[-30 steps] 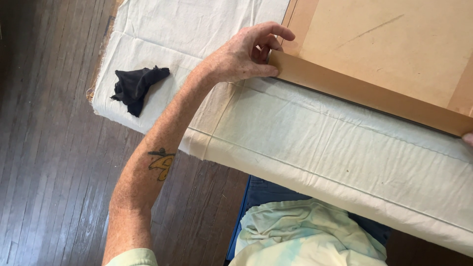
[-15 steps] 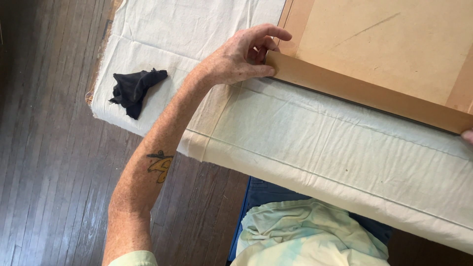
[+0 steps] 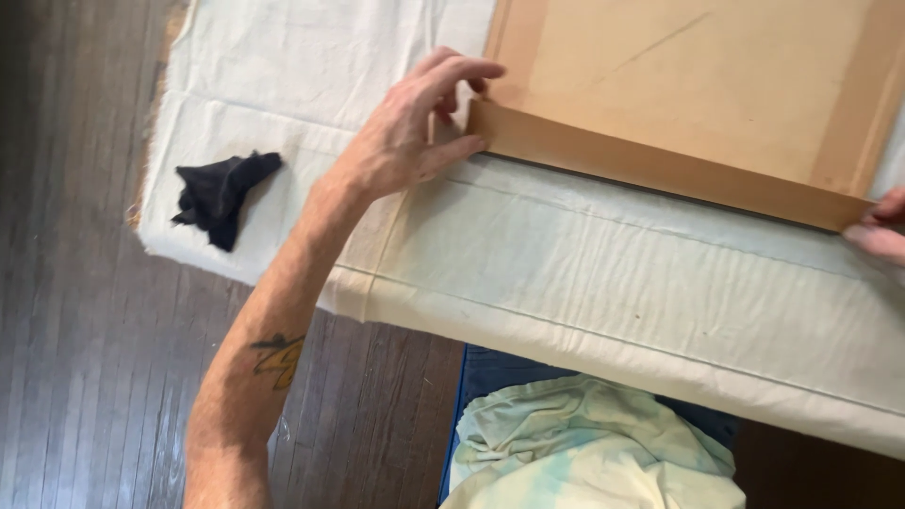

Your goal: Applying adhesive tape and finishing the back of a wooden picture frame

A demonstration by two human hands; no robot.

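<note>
Looking down from head height, a person works at a table draped in a cream canvas cloth (image 3: 603, 283). A large flat tan board (image 3: 698, 104) lies on the cloth at upper right. The left hand (image 3: 410, 132) grips its near left corner, thumb pressed against the front edge and fingers curled over the top. The right hand (image 3: 881, 231), mostly cut off at the frame's right edge, touches the board's near right corner; its grasp cannot be made out. A crumpled black rag (image 3: 222, 193) lies on the cloth, well to the left.
</note>
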